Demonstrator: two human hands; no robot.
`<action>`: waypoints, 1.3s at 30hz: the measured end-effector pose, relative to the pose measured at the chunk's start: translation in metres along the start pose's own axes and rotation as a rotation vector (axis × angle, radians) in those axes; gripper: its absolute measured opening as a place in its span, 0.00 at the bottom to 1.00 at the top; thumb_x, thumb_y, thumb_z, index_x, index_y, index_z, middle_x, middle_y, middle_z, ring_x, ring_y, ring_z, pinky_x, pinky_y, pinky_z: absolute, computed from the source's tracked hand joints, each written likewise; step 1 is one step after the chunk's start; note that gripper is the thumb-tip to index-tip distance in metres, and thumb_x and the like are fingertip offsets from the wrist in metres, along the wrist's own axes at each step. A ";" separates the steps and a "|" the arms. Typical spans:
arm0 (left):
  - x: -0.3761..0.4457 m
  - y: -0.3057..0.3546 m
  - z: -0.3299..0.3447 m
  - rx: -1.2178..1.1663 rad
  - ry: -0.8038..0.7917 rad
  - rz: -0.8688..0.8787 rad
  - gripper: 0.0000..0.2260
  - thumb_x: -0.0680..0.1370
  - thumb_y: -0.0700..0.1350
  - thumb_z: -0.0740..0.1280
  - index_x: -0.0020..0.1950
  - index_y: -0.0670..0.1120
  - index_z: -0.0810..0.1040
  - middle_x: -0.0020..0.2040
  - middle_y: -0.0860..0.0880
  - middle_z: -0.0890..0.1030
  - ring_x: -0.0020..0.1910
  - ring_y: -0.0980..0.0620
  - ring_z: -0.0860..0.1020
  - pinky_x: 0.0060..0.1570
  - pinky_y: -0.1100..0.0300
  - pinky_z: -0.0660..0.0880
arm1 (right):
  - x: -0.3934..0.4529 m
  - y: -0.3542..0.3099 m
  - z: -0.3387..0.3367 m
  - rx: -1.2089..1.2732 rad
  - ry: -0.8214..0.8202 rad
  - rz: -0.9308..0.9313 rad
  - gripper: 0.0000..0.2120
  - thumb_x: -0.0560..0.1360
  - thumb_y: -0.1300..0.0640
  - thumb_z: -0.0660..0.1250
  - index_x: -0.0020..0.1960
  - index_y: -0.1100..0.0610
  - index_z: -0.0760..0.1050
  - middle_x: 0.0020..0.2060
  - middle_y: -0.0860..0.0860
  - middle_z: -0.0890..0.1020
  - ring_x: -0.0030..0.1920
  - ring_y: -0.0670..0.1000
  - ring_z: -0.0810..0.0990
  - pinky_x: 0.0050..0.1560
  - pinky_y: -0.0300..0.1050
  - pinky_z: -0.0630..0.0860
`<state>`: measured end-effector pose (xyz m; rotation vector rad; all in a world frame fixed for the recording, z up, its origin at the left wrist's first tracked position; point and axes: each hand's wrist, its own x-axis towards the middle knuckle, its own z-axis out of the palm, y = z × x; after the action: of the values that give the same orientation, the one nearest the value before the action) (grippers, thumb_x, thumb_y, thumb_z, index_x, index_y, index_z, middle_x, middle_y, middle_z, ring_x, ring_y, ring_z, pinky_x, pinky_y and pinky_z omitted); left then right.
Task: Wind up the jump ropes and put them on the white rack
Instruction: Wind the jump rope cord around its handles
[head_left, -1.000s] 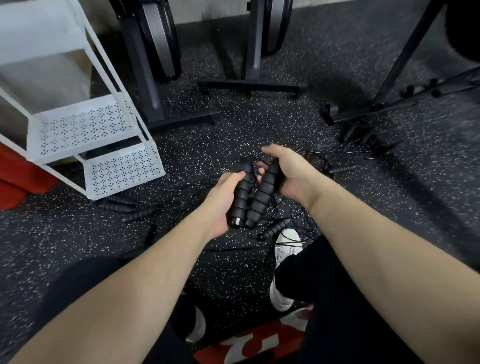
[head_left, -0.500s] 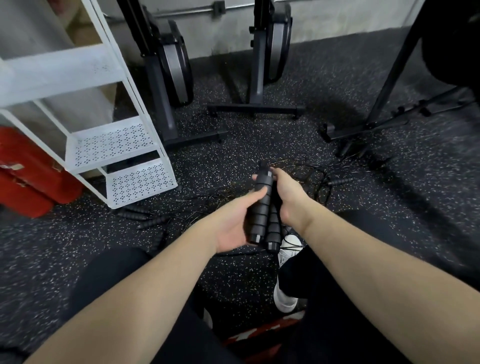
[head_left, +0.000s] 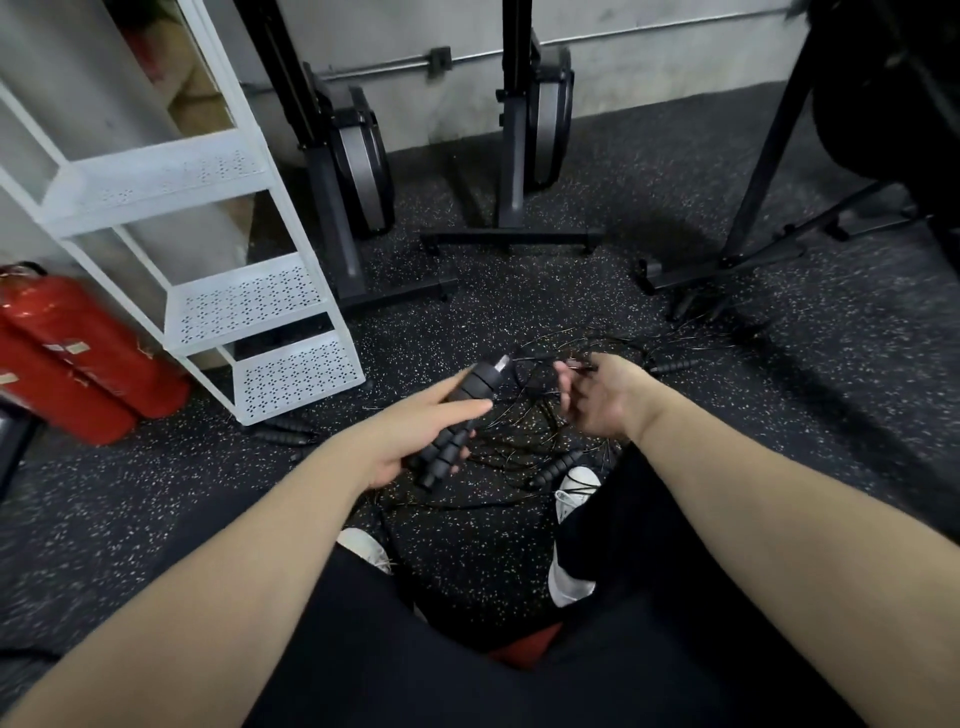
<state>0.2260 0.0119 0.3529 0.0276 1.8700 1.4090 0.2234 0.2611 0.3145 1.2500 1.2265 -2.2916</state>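
Two black foam handles (head_left: 457, 421) lay side by side in the left hand (head_left: 415, 436), whose fingers (head_left: 470, 410) were curled around them, the metal-tipped ends pointing away from the person. A thin black cord (head_left: 535, 358) ran from those tips across to the right hand (head_left: 597, 400), which pinched it between curled fingers (head_left: 563, 376), just beside the handles. By the look of it, the winding was only starting: the next move would call for looping the slack cord around the paired handles while the left hand kept them together. Below both hands, more ropes (head_left: 519, 457) lay in a tangle on the speckled floor (head_left: 779, 395), with loose handles among them, so most of the task seemed left to do. To the left stood the white rack (head_left: 291, 291); its perforated shelves held nothing that could be seen. Red extinguishers (head_left: 78, 358) lay beside it.
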 end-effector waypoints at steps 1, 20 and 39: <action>-0.002 0.002 -0.002 0.117 0.030 0.030 0.26 0.81 0.53 0.70 0.74 0.72 0.64 0.60 0.49 0.81 0.48 0.50 0.81 0.50 0.52 0.79 | 0.003 0.001 -0.003 0.032 0.014 0.006 0.27 0.87 0.44 0.48 0.56 0.61 0.80 0.37 0.50 0.83 0.37 0.48 0.76 0.37 0.42 0.73; -0.008 0.019 -0.039 1.211 0.465 0.303 0.31 0.70 0.61 0.70 0.72 0.64 0.67 0.54 0.54 0.80 0.51 0.48 0.80 0.54 0.49 0.79 | -0.027 0.017 0.015 -1.098 -0.325 -0.697 0.15 0.79 0.44 0.69 0.41 0.53 0.73 0.27 0.45 0.72 0.26 0.44 0.67 0.28 0.37 0.64; 0.007 -0.039 0.002 -0.447 0.177 -0.003 0.17 0.78 0.50 0.73 0.65 0.49 0.77 0.53 0.43 0.83 0.39 0.48 0.79 0.37 0.55 0.77 | -0.045 0.020 0.040 -0.726 -0.285 -0.554 0.09 0.86 0.50 0.56 0.56 0.55 0.69 0.32 0.47 0.72 0.29 0.46 0.65 0.30 0.40 0.65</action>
<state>0.2382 0.0015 0.3161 -0.3300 1.6470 1.8469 0.2389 0.2104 0.3494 0.3407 2.1923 -1.8944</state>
